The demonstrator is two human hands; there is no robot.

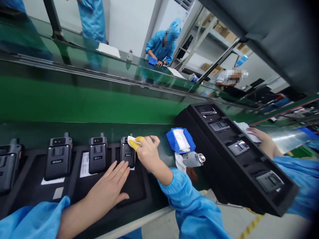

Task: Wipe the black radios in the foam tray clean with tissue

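Observation:
In the head view, my right hand (147, 149) wears yellow finger cots and pinches a folded white cloth (129, 139) against the top of a black handheld device (128, 155). My left hand (112, 184) has its fingers stretched out, the tips at this device's lower left edge. The device lies back side up in a black foam tray (149, 192). To the left, similar handhelds lie in the tray: one next to it (98, 159), another farther left (57, 162), and a third cut off by the frame's edge (8, 169). White paper shows under some of them.
Right of my right hand are a blue bin (169, 141) of white wipes and a metal-topped bottle (193, 159) lying tilted. Beyond stands a stack of black foam trays (224, 166) with devices. A co-worker's hand (260, 136) holds white cloth there. Other people work behind the green partition (87, 99).

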